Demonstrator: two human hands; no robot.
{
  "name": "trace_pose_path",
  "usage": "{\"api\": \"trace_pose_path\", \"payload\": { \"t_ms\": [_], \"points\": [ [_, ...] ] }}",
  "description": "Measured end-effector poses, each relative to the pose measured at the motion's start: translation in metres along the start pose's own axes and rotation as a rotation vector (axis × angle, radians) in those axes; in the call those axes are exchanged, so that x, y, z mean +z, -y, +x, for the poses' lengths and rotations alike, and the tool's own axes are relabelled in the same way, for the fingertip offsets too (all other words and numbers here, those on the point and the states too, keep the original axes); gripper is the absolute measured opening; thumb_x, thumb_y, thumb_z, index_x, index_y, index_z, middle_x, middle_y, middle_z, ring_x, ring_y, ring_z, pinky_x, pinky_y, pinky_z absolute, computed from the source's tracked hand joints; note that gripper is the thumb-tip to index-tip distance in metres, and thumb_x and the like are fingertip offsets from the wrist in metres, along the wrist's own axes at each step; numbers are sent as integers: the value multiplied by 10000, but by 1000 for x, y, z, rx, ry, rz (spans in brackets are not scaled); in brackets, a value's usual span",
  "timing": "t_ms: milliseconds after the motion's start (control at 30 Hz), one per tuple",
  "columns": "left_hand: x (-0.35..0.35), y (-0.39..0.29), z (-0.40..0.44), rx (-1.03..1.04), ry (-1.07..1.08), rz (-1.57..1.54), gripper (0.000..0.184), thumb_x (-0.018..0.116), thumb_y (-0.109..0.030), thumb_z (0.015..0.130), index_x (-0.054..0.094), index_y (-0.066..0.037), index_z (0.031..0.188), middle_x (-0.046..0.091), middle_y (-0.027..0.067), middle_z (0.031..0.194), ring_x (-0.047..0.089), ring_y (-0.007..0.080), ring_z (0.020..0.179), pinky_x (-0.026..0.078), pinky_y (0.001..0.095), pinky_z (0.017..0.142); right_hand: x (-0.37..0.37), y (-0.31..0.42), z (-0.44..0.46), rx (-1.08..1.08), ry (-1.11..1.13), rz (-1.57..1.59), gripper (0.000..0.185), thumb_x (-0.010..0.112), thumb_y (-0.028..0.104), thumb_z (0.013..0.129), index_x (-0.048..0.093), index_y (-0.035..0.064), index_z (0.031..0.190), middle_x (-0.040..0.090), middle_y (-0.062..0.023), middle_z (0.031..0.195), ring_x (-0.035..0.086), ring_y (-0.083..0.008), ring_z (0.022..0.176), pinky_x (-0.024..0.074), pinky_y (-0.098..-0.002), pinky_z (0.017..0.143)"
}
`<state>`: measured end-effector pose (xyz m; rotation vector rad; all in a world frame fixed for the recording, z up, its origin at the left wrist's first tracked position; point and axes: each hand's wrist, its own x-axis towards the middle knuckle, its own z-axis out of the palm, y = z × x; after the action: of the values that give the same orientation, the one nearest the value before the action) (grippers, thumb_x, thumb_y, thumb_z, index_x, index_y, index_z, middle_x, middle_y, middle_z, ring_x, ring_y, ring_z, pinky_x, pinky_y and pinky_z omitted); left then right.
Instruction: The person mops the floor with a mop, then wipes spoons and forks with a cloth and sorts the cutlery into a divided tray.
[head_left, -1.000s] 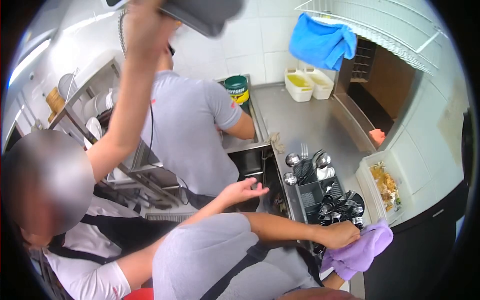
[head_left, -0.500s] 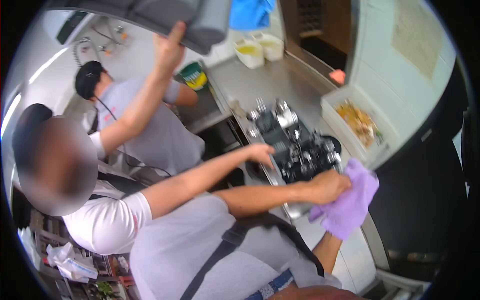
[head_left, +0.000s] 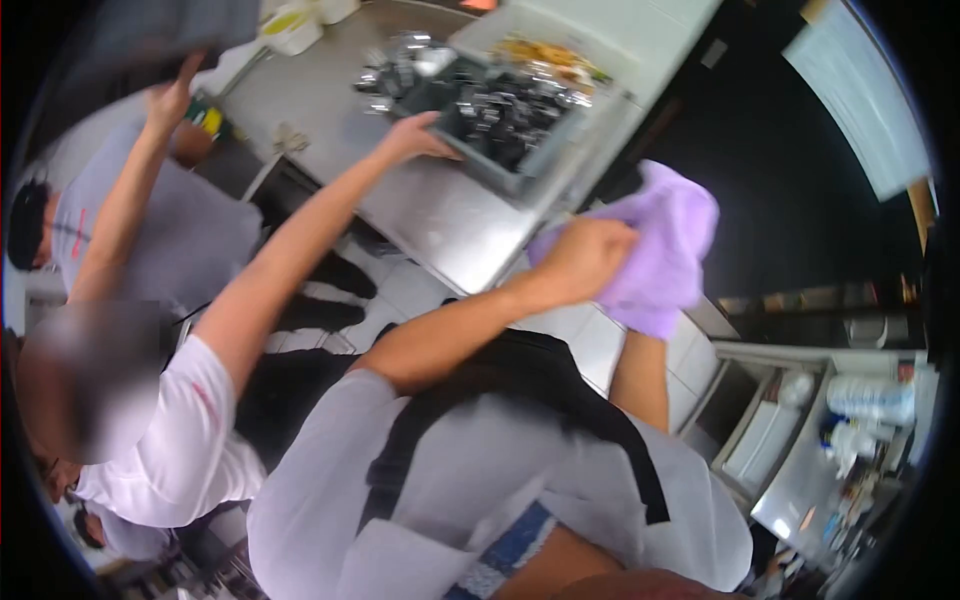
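Observation:
A purple cloth (head_left: 665,235) is bunched in front of me, to the right of the steel counter. My left hand (head_left: 585,260) is closed in a fist at the cloth's left side and grips it. From below, my right forearm reaches up under the cloth, which covers my right hand, so its fingers are hidden. I cannot see whether anything is wrapped inside the cloth. Beyond my hands, a grey bin (head_left: 500,178) on the counter holds black and shiny metal pieces, blurred by motion. A co-worker's hand (head_left: 415,138) touches its near left edge.
That co-worker's other hand (head_left: 170,95) lifts a dark grey tub (head_left: 130,60). Another person stands farther left. Behind the bin is a container of food scraps (head_left: 550,58). A steel counter (head_left: 460,240) lies ahead; shelving with bottles (head_left: 870,400) is at right.
My view has swung to the right, bringing the right-hand shelving into sight. The cloth stays between my hands. The co-worker still holds the tub up and touches the bin.

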<state>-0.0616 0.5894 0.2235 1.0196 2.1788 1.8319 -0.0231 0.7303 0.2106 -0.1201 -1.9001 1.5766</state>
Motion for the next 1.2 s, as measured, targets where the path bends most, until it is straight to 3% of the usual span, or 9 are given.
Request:
{"api": "trace_pose_path", "payload": {
  "t_ms": [133,300,533,567,767,933,1067,1133,1200],
  "points": [
    [32,-9,-15,-205,-79,-24,283,536,-144,1056,667,43,888,640,64,699,554,126,647,478,330,618,-42,3,-9,5,42,65,193,561,81,953,635,41,1127,647,-149,1007,623,-341,902,502,-391,774],
    [82,-38,-19,-201,-86,168,322,526,-155,1063,615,35,818,599,85,652,513,154,580,450,359,566,-69,2,2,14,185,139,194,559,78,951,636,42,1126,647,-150,1001,622,-344,896,501,-393,769],
    [105,-63,-43,-131,-155,655,241,622,-195,1009,706,13,922,691,217,832,667,380,710,517,462,676,-107,22,-21,-49,468,61,195,557,74,949,637,44,1123,647,-151,994,622,-348,888,500,-395,762],
    [110,-72,-42,-82,-344,557,224,663,-216,996,745,-7,1000,711,183,941,680,330,797,532,435,693,-112,25,-19,-69,526,20,195,557,73,948,638,44,1123,647,-151,993,621,-349,887,500,-395,761],
    [75,-61,-19,24,-382,406,171,715,-174,959,773,-25,1021,687,116,1043,637,267,924,520,389,802,-82,52,-25,-94,544,-62,164,527,83,954,626,30,1074,631,-174,918,625,-372,846,498,-415,723],
    [24,-44,-20,-75,-538,370,162,721,-170,951,782,-25,992,710,118,1069,626,251,928,500,386,842,-67,30,-30,-432,1036,-386,170,514,129,936,636,34,1005,621,-205,899,629,-417,847,509,-470,731],
    [-13,-43,-54,32,-474,449,229,721,-211,965,755,-29,1100,718,124,1099,660,266,1030,522,370,866,-45,45,-49,-275,976,-278,159,542,133,904,642,38,982,618,-200,894,628,-412,847,512,-472,731],
    [-61,-33,-94,-145,-650,547,350,738,-237,957,697,-14,1224,703,132,1151,661,258,1085,528,370,895,-36,44,-51,-247,981,-278,156,560,132,889,644,38,981,619,-195,894,628,-404,845,513,-467,729],
    [-99,8,-139,-271,-1127,504,424,742,-254,957,653,0,1285,679,137,1172,656,235,1049,533,369,880,-30,44,-59,-230,987,-298,156,579,131,874,646,38,980,621,-191,893,627,-396,842,514,-462,726]
  ]
}}
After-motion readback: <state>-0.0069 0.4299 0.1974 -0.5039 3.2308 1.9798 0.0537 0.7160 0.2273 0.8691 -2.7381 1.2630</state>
